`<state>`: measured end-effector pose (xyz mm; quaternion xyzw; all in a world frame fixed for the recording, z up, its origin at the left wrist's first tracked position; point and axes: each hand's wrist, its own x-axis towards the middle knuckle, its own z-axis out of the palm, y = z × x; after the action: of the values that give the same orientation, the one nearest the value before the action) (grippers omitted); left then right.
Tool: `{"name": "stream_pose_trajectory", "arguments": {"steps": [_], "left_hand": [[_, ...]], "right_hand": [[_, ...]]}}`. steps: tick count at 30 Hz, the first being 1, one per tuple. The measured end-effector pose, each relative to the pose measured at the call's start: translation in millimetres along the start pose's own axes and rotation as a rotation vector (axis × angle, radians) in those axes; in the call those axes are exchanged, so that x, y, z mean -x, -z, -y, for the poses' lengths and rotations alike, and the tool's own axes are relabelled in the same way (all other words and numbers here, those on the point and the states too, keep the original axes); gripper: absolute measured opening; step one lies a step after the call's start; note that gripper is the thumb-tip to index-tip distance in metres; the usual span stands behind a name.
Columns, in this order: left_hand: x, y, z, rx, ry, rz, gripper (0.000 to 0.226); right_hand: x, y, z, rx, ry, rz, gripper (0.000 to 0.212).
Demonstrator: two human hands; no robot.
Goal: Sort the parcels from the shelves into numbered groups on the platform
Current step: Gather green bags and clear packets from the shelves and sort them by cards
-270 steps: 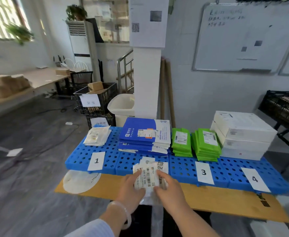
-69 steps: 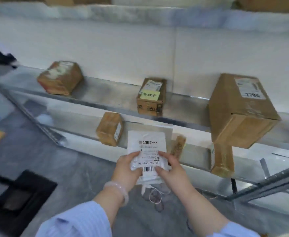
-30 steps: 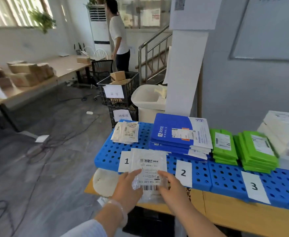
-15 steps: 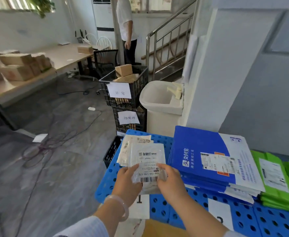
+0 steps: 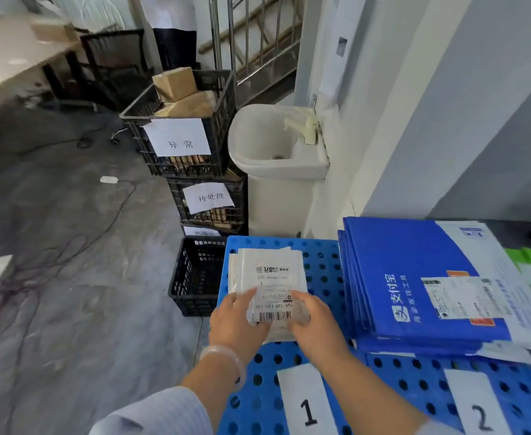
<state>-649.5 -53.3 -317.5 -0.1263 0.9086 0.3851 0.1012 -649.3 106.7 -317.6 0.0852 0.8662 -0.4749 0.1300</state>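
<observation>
One parcel (image 5: 273, 290) is held by two hands, left hand (image 5: 236, 321) and right hand (image 5: 317, 328). Two number cards, card 1 (image 5: 306, 403) and card 2 (image 5: 477, 409), are seen near. At least three black crates (image 5: 218, 142) and one sink (image 5: 276, 171) are counted far.

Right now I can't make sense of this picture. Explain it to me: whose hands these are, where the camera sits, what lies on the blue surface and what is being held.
There is no machine here: a person works with bare hands, and the one camera sits on their head, looking forward and down. The left hand and right hand each pinch the near end of a white parcel with a barcode label, over a small pile of similar parcels. That pile lies on a blue perforated platform, behind a paper card marked 1. Behind the card marked 2 lies a stack of blue envelopes. Black crates and a sink stand beyond.
</observation>
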Motion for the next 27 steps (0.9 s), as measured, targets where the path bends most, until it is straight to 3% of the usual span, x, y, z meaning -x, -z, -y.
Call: {"name": "stream_pose_trajectory", "arguments": {"steps": [4,11,19,27], "left_hand": [[-9,-5,7,0.120,0.037,0.075,0.070],[-30,-18,-12,0.094,-0.039,0.208,0.076],[-14,-11,-11,-0.024,-0.059,0.167,0.076],[9,-3,-13,-0.146,-0.095,0.104,0.077]], "right_hand": [[-6,-9,-2,0.013,-0.013,-0.066,0.054],[-18,5,-10,0.029,-0.046,-0.153,0.056],[-1,10,-2,0.376,0.027,-0.155,0.063],[27,14,-4,0.460,0.176,-0.100,0.069]]}}
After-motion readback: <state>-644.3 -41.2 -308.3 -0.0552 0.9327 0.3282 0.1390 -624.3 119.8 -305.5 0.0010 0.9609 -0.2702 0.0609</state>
